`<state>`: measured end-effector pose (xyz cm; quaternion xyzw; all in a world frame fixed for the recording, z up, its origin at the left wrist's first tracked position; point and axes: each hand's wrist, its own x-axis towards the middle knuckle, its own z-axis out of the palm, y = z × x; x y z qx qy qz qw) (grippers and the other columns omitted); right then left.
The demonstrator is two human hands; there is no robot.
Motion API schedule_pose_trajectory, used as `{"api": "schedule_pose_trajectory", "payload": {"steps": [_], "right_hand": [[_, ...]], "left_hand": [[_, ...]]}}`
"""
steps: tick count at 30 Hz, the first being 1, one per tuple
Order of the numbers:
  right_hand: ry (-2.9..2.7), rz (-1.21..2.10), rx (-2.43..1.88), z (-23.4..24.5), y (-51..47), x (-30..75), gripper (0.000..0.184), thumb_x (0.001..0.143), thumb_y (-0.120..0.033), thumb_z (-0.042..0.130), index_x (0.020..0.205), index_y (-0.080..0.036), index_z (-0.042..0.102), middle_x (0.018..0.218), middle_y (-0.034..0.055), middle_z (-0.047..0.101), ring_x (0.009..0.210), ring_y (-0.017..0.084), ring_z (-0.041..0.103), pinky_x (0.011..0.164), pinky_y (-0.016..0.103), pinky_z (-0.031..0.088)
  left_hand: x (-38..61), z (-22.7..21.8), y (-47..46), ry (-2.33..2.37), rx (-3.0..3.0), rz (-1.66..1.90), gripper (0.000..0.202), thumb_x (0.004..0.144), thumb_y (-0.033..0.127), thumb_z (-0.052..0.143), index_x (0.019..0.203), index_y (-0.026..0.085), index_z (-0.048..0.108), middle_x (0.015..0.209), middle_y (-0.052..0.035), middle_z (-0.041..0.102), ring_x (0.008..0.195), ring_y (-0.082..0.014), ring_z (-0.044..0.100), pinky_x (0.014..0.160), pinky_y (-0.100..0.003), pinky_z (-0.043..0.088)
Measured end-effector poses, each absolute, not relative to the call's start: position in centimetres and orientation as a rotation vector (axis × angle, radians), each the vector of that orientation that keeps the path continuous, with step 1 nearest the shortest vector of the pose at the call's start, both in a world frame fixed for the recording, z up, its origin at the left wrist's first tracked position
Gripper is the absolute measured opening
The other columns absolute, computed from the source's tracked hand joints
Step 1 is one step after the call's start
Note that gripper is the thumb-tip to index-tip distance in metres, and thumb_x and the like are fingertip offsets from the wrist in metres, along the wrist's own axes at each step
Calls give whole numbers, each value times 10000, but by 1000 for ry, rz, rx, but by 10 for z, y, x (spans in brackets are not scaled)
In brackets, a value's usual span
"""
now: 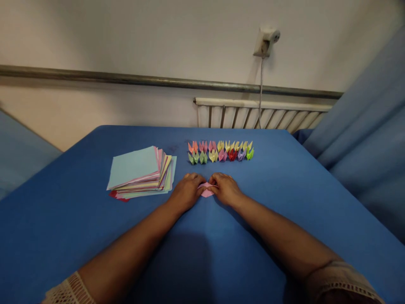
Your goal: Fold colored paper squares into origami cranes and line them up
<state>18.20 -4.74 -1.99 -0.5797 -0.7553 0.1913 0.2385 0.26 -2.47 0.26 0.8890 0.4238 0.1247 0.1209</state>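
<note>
A small piece of folded pink paper [207, 193] lies on the blue table between my two hands. My left hand [189, 188] grips its left edge, with thumb and fingers closed on it. On the opposite edge, my right hand [226, 188] pinches the paper in the same way. The fingertips hide both side corners. Just beyond my hands stand two rows of small folded paper cranes [222, 155] in red, pink, yellow, green and purple.
To the left is a fanned stack of coloured paper sheets [136, 166], light blue on top. The blue-covered table [202, 261] ends near a radiator [247, 102] and a wall rail [142, 79]. A blue curtain [373, 126] hangs at right. A cord drops from a wall socket [264, 42].
</note>
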Motion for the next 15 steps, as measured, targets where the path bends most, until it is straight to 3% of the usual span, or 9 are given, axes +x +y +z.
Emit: {"api": "schedule_pose_trajectory", "payload": {"steps": [3, 8, 15], "right_hand": [[-2060, 529, -1625, -18, -48, 182, 238, 803, -280, 700, 1004, -205, 598, 863, 9, 658, 826, 164, 581, 752, 287, 380], [-2065, 544, -1648, -14, -49, 181, 184, 791, -277, 702, 946, -210, 630, 820, 2, 651, 802, 164, 569, 729, 283, 370], [-2006, 561, -1633, -20, -51, 181, 132, 796, -252, 683, 915, -221, 635, 940, 24, 603, 923, 174, 535, 809, 305, 359]], "left_hand": [[3, 1, -24, 1243, 2557, 387, 152, 877, 282, 527, 954, 198, 628, 956, -62, 612, 917, -215, 531, 809, -341, 419], [2, -2, -21, 1205, 2523, 415, 128, 863, 284, 536, 915, 193, 611, 916, -52, 607, 891, -210, 535, 796, -337, 416], [2, 0, -22, 1131, 2563, 421, 113, 870, 260, 527, 920, 190, 599, 930, -48, 605, 873, -200, 525, 789, -332, 403]]}}
